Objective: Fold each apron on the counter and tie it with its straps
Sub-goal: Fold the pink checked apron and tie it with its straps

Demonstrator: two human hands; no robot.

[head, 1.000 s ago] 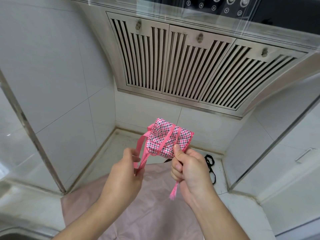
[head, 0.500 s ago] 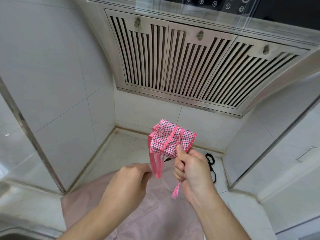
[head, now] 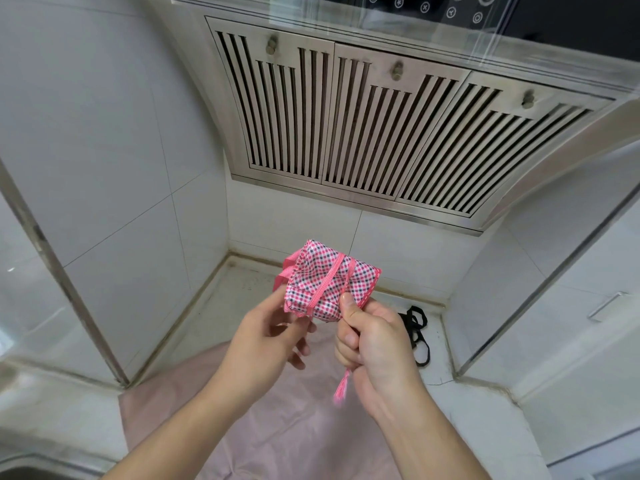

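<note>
1. Head view, centre of frame: the checked apron bundle [head: 327, 282], pink gingham folded small, is held up in the air above the worktop [head: 485, 420], not resting on it. Judgement: lifted so that the strap can pass all the way round.
2. The pink strap [head: 330, 277] crosses the front face of the bundle in two bands. One tail end [head: 342, 389] hangs out below the right fist.
3. Right hand [head: 372, 337]: grip clamped. Thumb presses on the bundle's lower right edge; the other fingers are curled tight round the strap. Judgement: this anchors the wrap and keeps tension, so the fold does not spring apart.
4. Left hand [head: 266, 337]: at the bundle's lower left corner, fingers loosely spread. Fingertips appear to touch the cloth edge; whether they pinch the strap loop at the bundle's left side I cannot tell.
5. Lower centre: a pale pink apron [head: 277, 431] lies flat on the worktop under both forearms, not yet folded. Judgement: next in the queue.
6. Right of centre: thin black straps [head: 417, 336] lie in a loose tangle on the worktop, near the back wall.
7. Upper frame: slatted extractor hood [head: 363, 126] above the worktop.
8. Progress, judged: bundle wrapped, knot not yet visible.
</note>
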